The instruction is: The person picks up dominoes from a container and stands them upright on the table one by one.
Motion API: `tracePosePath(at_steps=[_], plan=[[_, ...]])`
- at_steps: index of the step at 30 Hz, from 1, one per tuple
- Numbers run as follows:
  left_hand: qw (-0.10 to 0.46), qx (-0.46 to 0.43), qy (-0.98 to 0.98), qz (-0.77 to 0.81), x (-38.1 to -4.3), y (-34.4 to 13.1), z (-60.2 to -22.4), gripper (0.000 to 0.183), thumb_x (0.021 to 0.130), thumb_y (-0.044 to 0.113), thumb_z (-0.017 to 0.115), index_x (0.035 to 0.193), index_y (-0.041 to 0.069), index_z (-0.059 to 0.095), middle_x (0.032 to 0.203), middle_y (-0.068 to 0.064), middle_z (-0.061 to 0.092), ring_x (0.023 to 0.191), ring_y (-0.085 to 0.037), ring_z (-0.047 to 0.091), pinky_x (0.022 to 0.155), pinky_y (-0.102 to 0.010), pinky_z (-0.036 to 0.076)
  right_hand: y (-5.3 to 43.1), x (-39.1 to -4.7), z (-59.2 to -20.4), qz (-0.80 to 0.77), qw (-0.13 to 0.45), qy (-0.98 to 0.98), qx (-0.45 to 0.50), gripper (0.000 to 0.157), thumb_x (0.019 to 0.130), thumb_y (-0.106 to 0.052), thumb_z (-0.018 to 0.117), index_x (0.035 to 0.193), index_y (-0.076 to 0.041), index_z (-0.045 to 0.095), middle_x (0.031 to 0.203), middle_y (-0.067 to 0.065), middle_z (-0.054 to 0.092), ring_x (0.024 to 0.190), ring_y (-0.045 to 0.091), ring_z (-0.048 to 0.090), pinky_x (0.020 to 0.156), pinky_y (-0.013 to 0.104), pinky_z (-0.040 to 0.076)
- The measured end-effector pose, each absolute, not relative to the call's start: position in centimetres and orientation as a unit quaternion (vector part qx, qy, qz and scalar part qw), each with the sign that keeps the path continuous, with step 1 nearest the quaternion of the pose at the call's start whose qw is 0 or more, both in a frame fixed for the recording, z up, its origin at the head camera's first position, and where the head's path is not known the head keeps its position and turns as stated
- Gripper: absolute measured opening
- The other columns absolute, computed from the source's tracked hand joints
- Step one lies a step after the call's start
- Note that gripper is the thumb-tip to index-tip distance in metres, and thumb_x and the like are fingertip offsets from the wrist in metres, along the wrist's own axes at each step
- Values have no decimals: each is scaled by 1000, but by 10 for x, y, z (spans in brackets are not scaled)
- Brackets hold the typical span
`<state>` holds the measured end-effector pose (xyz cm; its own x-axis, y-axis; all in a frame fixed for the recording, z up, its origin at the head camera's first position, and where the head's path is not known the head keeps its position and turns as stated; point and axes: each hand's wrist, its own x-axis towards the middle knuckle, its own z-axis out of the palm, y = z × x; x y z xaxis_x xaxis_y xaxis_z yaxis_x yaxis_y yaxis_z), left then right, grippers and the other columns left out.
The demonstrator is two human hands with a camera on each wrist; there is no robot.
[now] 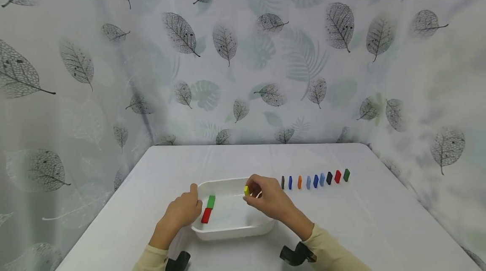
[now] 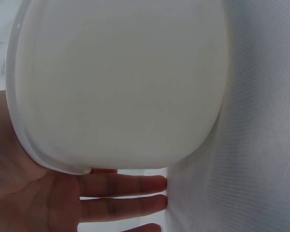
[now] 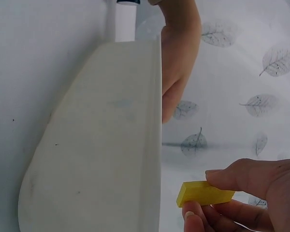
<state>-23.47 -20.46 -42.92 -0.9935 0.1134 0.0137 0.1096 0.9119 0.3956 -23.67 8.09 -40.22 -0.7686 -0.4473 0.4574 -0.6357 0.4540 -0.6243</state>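
Note:
My right hand pinches a yellow domino block between thumb and fingertips, over the right part of a white tray. At the tray's left end, my left hand grips the rim. In the left wrist view, its straight fingers run down outside the tray wall, while the thumb is hidden behind the rim. Inside the tray lie a green domino block and a red domino block, end to end near the left wall.
Behind and right of the tray, several domino blocks stand upright in a row, among them an orange block, a red block and a green block. Leaf-patterned curtains surround the white table.

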Motion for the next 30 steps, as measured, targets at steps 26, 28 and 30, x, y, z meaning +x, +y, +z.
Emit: tracePosePath(at_steps=[26, 28, 30], plan=[[11, 54, 979, 197, -237, -203, -426, 38, 100, 11, 55, 129, -9, 43, 81, -14, 61, 56, -24, 53, 49, -35, 46, 123, -244, -398, 404, 143, -866, 256, 20, 84, -3, 83, 98, -8, 68, 85, -4, 67, 78, 12, 65, 70, 27, 56], [10, 53, 979, 196, -236, -203, -427, 40, 99, 11, 56, 131, -10, 43, 82, -14, 62, 56, -23, 54, 49, -35, 47, 125, -245, -399, 404, 140, -871, 243, 20, 85, -4, 83, 99, -9, 69, 85, -5, 67, 78, 12, 65, 70, 27, 56], [9, 52, 980, 194, -235, -204, -428, 40, 99, 11, 57, 131, -10, 43, 81, -14, 62, 55, -23, 54, 48, -34, 47, 128, -246, -401, 402, 139, -874, 234, 20, 86, -5, 83, 99, -9, 69, 86, -5, 67, 78, 11, 65, 71, 28, 57]])
